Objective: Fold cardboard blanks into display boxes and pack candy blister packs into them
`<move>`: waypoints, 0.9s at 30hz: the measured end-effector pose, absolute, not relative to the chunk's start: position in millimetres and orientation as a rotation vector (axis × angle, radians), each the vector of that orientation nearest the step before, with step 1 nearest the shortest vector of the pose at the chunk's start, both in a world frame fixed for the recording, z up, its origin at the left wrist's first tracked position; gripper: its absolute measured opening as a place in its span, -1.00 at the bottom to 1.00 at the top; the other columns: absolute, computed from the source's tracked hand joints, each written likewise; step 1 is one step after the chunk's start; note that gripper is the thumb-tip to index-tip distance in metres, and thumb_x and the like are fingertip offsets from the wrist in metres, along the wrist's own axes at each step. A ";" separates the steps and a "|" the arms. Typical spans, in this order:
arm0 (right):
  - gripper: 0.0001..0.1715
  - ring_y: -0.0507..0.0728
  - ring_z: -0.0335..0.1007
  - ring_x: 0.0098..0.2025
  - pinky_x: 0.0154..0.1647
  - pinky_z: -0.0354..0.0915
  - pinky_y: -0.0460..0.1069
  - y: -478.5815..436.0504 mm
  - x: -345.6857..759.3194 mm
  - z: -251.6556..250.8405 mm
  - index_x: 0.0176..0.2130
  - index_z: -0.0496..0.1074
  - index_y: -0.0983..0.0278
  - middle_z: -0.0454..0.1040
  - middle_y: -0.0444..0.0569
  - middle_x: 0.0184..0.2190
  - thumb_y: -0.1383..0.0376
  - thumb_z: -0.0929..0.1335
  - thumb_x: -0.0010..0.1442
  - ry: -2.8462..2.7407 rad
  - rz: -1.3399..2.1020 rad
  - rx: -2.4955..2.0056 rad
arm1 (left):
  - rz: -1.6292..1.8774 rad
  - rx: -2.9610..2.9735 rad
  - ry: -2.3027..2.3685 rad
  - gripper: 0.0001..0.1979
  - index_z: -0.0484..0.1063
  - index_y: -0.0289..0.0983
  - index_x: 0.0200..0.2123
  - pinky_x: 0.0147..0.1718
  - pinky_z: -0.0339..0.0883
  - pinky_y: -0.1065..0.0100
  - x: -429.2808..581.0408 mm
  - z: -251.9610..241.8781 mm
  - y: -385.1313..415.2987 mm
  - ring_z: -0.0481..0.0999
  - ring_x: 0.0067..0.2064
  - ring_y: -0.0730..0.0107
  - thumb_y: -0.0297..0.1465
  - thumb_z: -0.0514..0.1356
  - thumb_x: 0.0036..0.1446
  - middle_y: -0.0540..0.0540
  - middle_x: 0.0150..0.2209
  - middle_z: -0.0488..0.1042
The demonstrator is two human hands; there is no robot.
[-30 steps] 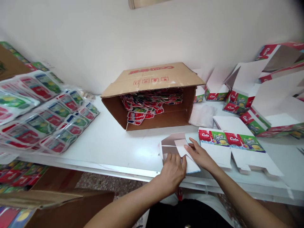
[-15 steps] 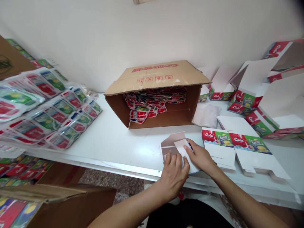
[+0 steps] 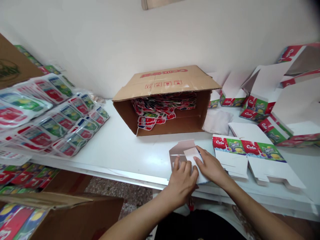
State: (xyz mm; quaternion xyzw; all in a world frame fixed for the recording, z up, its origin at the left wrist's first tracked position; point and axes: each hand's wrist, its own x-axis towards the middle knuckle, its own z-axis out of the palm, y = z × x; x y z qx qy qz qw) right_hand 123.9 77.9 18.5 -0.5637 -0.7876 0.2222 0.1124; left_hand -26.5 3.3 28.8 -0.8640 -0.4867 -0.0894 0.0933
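A small white carton blank lies at the front edge of the white table, its flaps partly folded. My left hand rests on its near side with fingers stretched flat over a flap. My right hand lies beside it, fingers flat on the folded white panel. Just right of my hands lies a flat printed carton with red Cola and green Sprite panels.
A brown cardboard box lies on its side at the back, holding several printed packets. Piles of wrapped packets fill the left. Folded printed cartons stack at the right. Another brown box stands below left.
Both hands stay on the white carton; the right fingers shift slightly over the folded panel and the left fingers press further onto the flap. The camera drifted slightly.
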 end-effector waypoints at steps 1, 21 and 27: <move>-0.35 0.27 0.24 0.19 0.13 0.21 0.12 76.0 125.9 16.5 0.27 0.10 0.48 0.28 0.23 0.18 0.20 0.11 0.30 -2.294 0.671 -1.635 | -0.333 -2.581 -1.433 -0.34 0.26 -0.33 0.08 0.19 -0.12 -0.18 -30.0 30.1 4.7 0.39 -0.04 0.04 -0.03 0.23 0.03 -0.28 -0.04 0.40; -0.33 0.27 0.28 0.16 0.05 0.32 0.13 53.1 132.2 2.8 0.32 -0.03 0.42 0.30 0.24 0.16 0.15 0.07 0.33 -2.249 0.680 -1.563 | -1.019 -2.034 -2.743 -0.43 0.22 -0.30 0.16 0.12 0.11 0.03 -56.0 27.2 25.6 0.24 0.16 0.00 -0.38 0.19 0.06 -0.25 0.09 0.37; -0.27 0.30 0.20 0.22 0.14 0.24 0.16 50.2 134.4 6.1 0.33 -0.06 0.47 0.22 0.26 0.22 0.12 0.05 0.32 -2.245 0.770 -1.588 | -0.781 -2.121 -2.618 -0.44 0.14 -0.41 0.22 0.14 0.07 -0.01 -52.3 31.4 23.9 0.23 0.16 -0.04 -0.38 0.07 0.15 -0.33 0.11 0.35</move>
